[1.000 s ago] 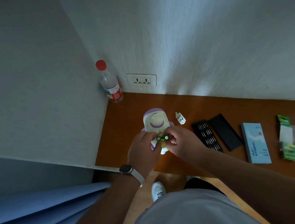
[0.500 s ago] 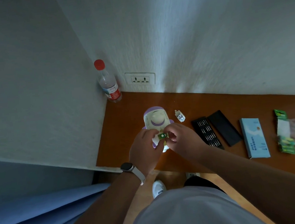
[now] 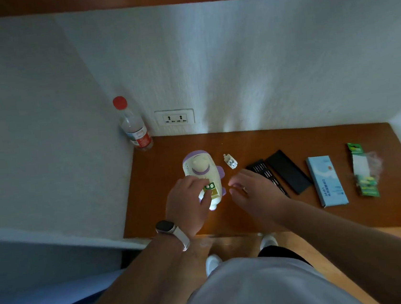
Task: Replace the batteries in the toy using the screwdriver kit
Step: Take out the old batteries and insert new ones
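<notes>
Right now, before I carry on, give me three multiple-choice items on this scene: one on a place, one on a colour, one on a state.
1. Where does the bottle stand?
A. back left corner of the desk
B. beside the blue box
C. on the floor

2. What colour is the bottle's cap?
A. blue
B. red
C. green

3. Beside the toy, the right hand is:
A. gripping a screwdriver
B. pinching a battery
C. open and empty

Key:
1 A, it stands at the desk's far left end.
2 B, the cap shows red.
3 C, its fingers are relaxed with nothing in them.
</notes>
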